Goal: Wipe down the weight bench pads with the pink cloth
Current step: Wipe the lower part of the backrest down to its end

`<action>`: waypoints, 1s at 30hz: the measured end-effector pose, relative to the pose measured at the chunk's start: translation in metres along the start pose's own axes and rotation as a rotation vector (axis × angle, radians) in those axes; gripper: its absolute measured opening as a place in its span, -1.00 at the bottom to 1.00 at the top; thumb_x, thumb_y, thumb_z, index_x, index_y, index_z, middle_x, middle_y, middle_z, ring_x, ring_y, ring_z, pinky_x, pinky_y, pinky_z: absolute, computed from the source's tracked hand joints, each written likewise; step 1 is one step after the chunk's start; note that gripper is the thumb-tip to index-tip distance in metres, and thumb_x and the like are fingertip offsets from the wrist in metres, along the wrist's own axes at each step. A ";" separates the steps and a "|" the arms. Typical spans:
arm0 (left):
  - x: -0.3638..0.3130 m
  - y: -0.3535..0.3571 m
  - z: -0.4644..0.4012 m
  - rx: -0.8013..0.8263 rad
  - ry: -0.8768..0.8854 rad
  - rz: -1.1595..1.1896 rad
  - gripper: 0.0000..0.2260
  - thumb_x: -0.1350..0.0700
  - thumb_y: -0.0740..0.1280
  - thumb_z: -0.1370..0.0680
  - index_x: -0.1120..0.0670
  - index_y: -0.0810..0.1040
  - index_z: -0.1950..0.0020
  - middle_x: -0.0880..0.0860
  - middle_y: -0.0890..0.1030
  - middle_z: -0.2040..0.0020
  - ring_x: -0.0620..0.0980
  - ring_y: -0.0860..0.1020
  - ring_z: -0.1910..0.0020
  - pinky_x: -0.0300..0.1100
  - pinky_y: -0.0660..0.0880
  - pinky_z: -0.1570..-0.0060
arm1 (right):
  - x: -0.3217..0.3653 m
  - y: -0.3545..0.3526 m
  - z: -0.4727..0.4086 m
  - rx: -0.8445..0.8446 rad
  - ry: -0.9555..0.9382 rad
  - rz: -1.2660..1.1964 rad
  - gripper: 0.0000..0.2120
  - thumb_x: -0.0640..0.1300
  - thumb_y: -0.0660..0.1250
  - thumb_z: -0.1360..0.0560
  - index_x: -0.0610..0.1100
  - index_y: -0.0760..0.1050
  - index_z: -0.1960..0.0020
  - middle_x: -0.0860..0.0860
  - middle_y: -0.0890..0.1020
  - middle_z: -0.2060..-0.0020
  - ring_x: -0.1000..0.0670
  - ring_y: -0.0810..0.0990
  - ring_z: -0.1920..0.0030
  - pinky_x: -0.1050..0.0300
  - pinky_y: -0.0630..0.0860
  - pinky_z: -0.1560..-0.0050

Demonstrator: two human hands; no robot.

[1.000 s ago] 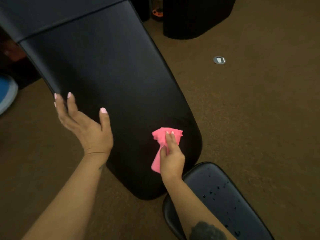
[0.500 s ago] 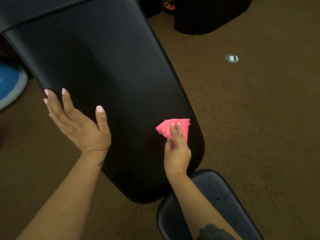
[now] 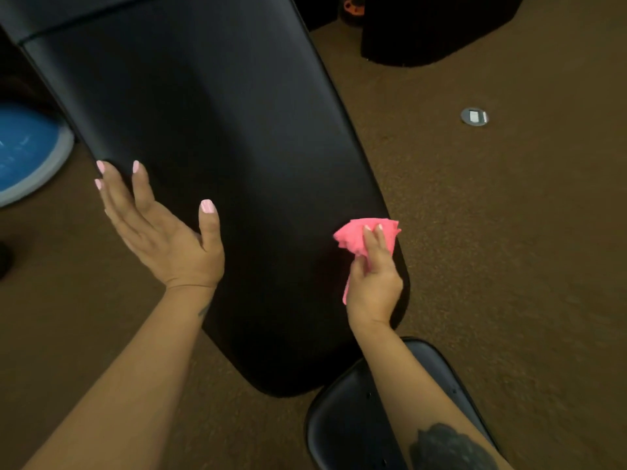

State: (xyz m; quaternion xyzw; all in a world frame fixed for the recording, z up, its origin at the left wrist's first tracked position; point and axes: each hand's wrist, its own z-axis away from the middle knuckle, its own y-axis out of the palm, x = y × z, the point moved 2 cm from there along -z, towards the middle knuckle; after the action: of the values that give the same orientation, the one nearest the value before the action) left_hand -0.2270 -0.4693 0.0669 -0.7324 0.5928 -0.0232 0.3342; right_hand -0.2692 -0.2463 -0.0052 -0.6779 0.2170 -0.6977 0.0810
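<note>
A long black bench pad [image 3: 210, 137] runs from the top left down to the middle. My right hand [image 3: 373, 283] grips the crumpled pink cloth [image 3: 356, 237] and presses it on the pad close to its right edge, two fingers stretched over the cloth. My left hand [image 3: 163, 228] rests flat against the pad's left edge, fingers straight and thumb spread on the surface. A smaller black seat pad [image 3: 346, 418] sits below, partly hidden under my right forearm.
Brown carpet [image 3: 509, 266] surrounds the bench. A round metal floor plate [image 3: 474, 116] lies at the right. A blue and grey round object [image 3: 27, 154] shows at the left edge. A dark bulky object [image 3: 437, 28] stands at the top right.
My right hand has slid the pink cloth up and to the right across the pad toward its right edge. The left hand has stayed flat on the left edge.
</note>
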 end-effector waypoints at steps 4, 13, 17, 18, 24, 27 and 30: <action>0.000 -0.001 0.000 -0.002 0.017 -0.010 -0.41 -0.11 0.10 -0.58 0.26 0.19 -0.47 0.44 0.17 -0.46 0.25 0.09 -0.50 0.01 -0.01 -0.51 | -0.006 0.001 0.022 0.172 -0.228 0.017 -0.49 -0.41 0.29 -0.46 0.02 0.43 -0.30 0.16 0.36 -0.33 0.13 0.30 -0.38 0.51 0.12 -0.33; -0.004 -0.002 -0.002 0.025 -0.012 -0.002 -0.38 -0.11 0.10 -0.57 0.32 0.21 -0.47 0.42 0.17 -0.47 0.29 0.11 -0.50 0.01 -0.02 -0.52 | -0.017 -0.012 -0.010 0.018 0.028 -0.044 -0.57 -0.36 0.30 -0.47 -0.03 0.49 -0.27 0.18 0.41 -0.29 0.21 0.39 -0.25 0.67 0.18 -0.09; -0.003 -0.002 -0.003 0.026 -0.001 0.011 -0.39 -0.10 0.09 -0.58 0.32 0.21 -0.46 0.43 0.18 -0.46 0.32 0.13 -0.49 -0.02 -0.04 -0.52 | 0.010 0.005 0.001 0.031 -0.094 -0.019 -0.56 -0.38 0.28 -0.47 -0.05 0.48 -0.27 0.09 0.42 -0.33 0.15 0.38 -0.30 0.68 0.13 -0.13; -0.003 -0.001 -0.003 0.024 0.001 0.015 -0.40 -0.10 0.09 -0.58 0.30 0.20 -0.47 0.43 0.18 -0.46 0.31 0.13 -0.49 -0.02 -0.03 -0.52 | 0.013 0.008 0.007 0.079 -0.168 0.000 -0.55 -0.40 0.28 -0.46 -0.04 0.47 -0.28 0.11 0.40 -0.33 0.14 0.35 -0.32 0.66 0.11 -0.18; -0.003 -0.008 -0.006 0.068 -0.064 0.114 -0.41 -0.02 0.13 -0.60 0.37 0.16 -0.48 0.41 0.14 -0.48 0.29 0.11 -0.50 -0.08 -0.05 -0.52 | -0.021 -0.010 0.021 0.231 -0.242 0.117 -0.52 -0.41 0.29 -0.45 0.00 0.48 -0.28 0.18 0.36 -0.31 0.06 0.33 -0.38 0.53 0.05 -0.33; 0.000 -0.013 -0.007 0.102 -0.073 0.135 -0.43 0.10 0.17 -0.62 0.44 0.09 -0.48 0.46 0.08 -0.48 0.20 0.04 -0.52 -0.03 -0.02 -0.52 | -0.024 -0.020 0.002 0.148 -0.022 0.125 -0.54 -0.34 0.26 -0.50 0.05 0.44 -0.31 0.18 0.36 -0.35 0.08 0.39 -0.34 0.52 0.11 -0.27; 0.004 -0.019 0.005 0.174 -0.167 0.141 -0.42 0.16 0.18 -0.64 0.44 -0.01 -0.49 0.45 -0.01 -0.50 0.20 -0.02 -0.53 -0.11 -0.11 -0.52 | 0.004 -0.007 -0.004 0.117 -0.070 0.114 -0.55 -0.32 0.27 -0.50 0.02 0.43 -0.32 0.12 0.39 -0.36 0.09 0.40 -0.32 0.54 0.09 -0.24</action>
State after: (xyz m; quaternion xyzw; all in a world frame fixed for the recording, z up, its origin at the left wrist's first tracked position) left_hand -0.2076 -0.4690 0.0711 -0.6564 0.6088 0.0100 0.4454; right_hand -0.2725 -0.2406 0.0016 -0.6825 0.2112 -0.6794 0.1674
